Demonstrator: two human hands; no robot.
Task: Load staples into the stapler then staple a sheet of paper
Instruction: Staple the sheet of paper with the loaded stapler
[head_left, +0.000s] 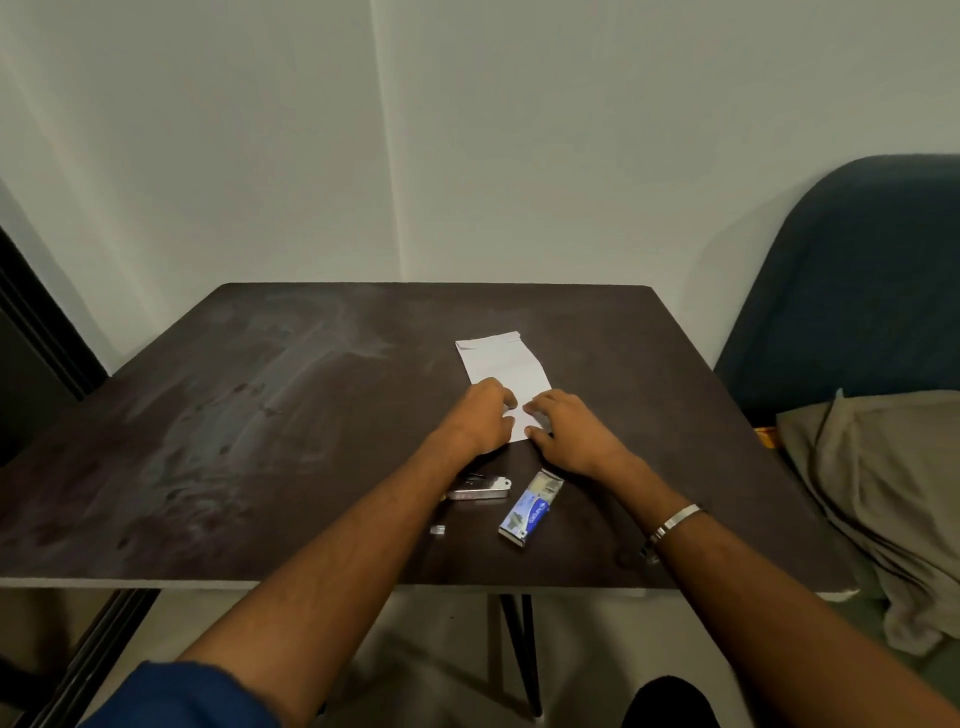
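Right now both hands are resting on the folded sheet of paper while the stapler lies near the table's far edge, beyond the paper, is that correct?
Not quite. The head view shows the stapler lying on the near side of the paper, under the left forearm and beside the staple box, not near the far edge of the table. The rest holds: the left hand and the right hand both rest on the folded sheet.

Two hands are showing: the left hand (480, 415) and the right hand (569, 431), both pressing on one folded sheet of paper (503, 366). Just behind the left grip, one metal stapler (480, 489) is lying on the surface (260, 415). Behind the right grip, one blue box of staples (530, 512) is resting. One small staple strip (438, 530) is sitting nearer the person.
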